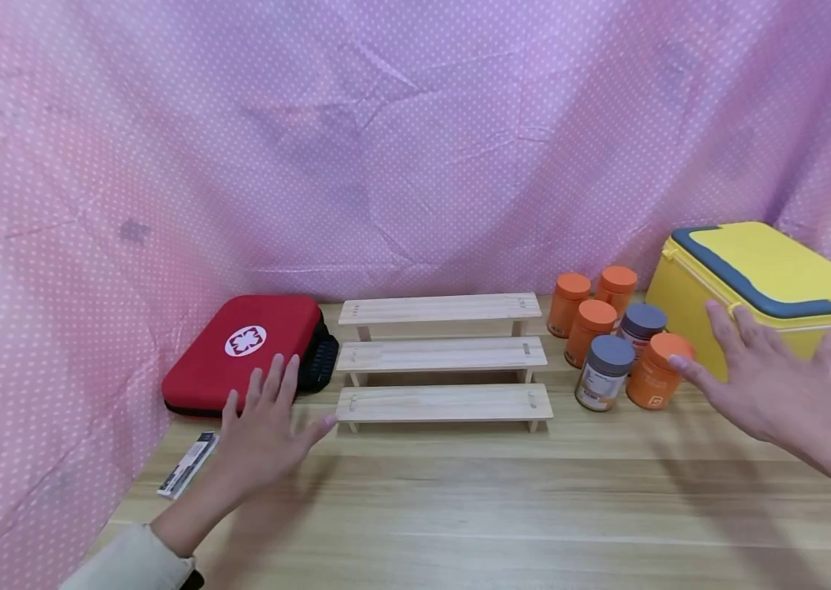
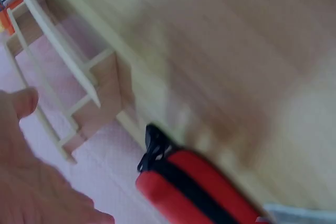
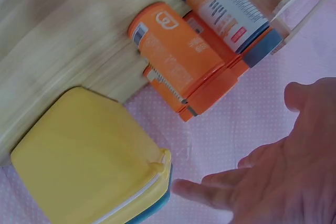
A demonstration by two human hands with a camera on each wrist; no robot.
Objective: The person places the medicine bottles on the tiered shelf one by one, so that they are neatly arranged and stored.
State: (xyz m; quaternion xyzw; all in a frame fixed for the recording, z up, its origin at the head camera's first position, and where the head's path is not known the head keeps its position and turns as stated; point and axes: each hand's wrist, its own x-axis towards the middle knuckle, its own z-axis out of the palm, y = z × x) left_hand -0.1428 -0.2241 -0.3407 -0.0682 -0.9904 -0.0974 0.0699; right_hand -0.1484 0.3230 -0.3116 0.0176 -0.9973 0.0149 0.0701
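My left hand [image 1: 262, 438] hovers over the table with spread fingers, in front of the red first-aid case [image 1: 202, 352] and left of a three-step wooden shelf [image 1: 445, 401]. Nothing is in its grasp. On the right, my right hand [image 1: 780, 389] is also spread and holds nothing; it is in front of the yellow storage box [image 1: 688, 303]. Near its thumb stand several orange-lidded jars [image 1: 655, 377] and two grey-lidded jars [image 1: 602, 381], all upright. The right wrist view shows this hand [image 3: 283, 171] apart from the jars and the box.
A small flat white-and-black packet [image 1: 189, 465] lies at the table's left side. Something black [image 1: 320, 360] sits between the red case and the shelf. Pink dotted cloth [image 1: 401, 164] hangs behind the wood-grain table [image 1: 445, 508].
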